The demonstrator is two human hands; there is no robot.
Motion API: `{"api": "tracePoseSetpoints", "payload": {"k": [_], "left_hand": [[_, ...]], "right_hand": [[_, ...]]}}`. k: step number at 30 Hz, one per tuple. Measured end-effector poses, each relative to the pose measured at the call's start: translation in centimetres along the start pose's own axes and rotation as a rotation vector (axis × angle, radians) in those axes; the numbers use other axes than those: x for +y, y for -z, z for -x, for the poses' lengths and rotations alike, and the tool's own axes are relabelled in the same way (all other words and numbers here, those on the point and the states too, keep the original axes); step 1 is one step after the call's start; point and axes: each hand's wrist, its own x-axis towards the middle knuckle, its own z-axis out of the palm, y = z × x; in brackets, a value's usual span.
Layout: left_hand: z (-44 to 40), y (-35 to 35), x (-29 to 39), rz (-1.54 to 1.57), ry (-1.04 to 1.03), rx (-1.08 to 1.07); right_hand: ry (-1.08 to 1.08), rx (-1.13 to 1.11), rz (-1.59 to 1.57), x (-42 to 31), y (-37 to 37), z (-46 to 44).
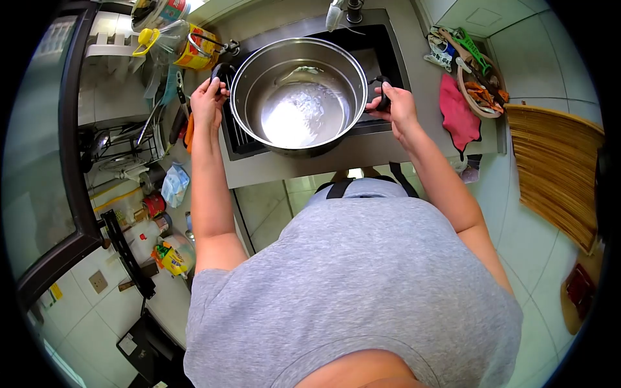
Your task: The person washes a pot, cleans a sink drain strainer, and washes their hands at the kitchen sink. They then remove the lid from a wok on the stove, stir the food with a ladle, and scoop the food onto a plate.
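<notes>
Holding the steel pot (pixel 352 97) at the sink (pixel 398 72), left hand (pixel 208 102) and right hand (pixel 399 108) each grasp a black handle (pixel 385 98); moving it calls for level support.

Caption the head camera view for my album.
Left hand and right hand hold a metal pot of water by its handles over the sink.

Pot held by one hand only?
No, the left hand grips one handle of the pot and the right hand grips the opposite handle.
</notes>
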Motion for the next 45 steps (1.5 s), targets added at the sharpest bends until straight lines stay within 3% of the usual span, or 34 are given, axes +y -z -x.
{"api": "tracePoseSetpoints", "payload": {"k": [6, 11, 15, 20, 22, 30, 34, 37, 42, 43, 45], "left_hand": [[-2.9, -3.7, 4.6, -0.222, 0.156, 0.012], [-4.4, -9.3, 8.4, -0.276, 0.14, -0.18], [-4.2, -17.5, 10.8, -0.518, 0.135, -0.396], [-4.7, -23.2, 11.1, -0.581, 0.146, -0.538], [-4.5, -24.9, 12.2, -0.614, 0.206, -0.669], [-3.3, -25.5, 16.2, -0.623, 0.314, -0.716], [-1.7, -22.9, 18.2, -0.654, 0.282, -0.624], [-2.0, -18.1, 19.1, -0.642, 0.211, -0.456], [-3.0, -10.3, 14.8, -0.816, 0.449, -0.229], [-2.2, -9.8, 13.1, -0.644, 0.504, -0.154], [-2.9, -6.8, 9.2, -0.563, 0.627, -0.21]], "right_hand": [[-0.339, -0.024, -0.214, 4.0, 1.8, -2.8], [-0.553, -0.041, -0.437, 9.2, 1.2, -4.2], [-0.782, -0.092, -0.743, 15.0, 1.6, -5.6], [-0.81, -0.165, -0.92, 18.5, 0.8, -5.3], [-0.821, -0.334, -0.99, 18.4, 0.0, -4.7], [-0.843, -0.288, -0.843, 16.2, -4.5, -3.0], [-0.812, -0.162, -0.809, 12.9, -3.8, -1.5], [-0.611, -0.094, -0.669, 9.2, -1.5, -1.5], [-0.17, 0.013, -0.262, 4.2, 1.6, -4.3], [-0.115, 0.026, -0.202, 3.1, 2.0, -4.7], [-0.007, 0.04, -0.097, 1.3, 2.6, -6.1]]}}
